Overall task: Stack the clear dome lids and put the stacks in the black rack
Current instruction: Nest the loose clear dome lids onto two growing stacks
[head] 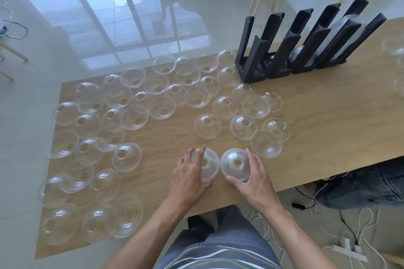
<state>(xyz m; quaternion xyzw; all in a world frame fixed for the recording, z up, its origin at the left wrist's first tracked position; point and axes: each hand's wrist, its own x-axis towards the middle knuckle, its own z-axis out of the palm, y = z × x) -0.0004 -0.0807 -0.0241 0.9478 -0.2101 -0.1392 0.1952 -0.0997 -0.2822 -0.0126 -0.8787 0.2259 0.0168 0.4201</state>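
Hands: your left hand grips one dome lid; your right hand grips a second lid, both near the desk front edge.
Loose lids: dozens, uncounted, left of the black rack.
Rack: one, far right, several lids inside.

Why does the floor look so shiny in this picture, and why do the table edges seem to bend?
Head view: daylight mirrors off the glossy floor as pale glare; the wide-angle lens bows the table edges and splays the black rack; the clear dome lids catch soft highlights; the picture is slightly soft throughout.
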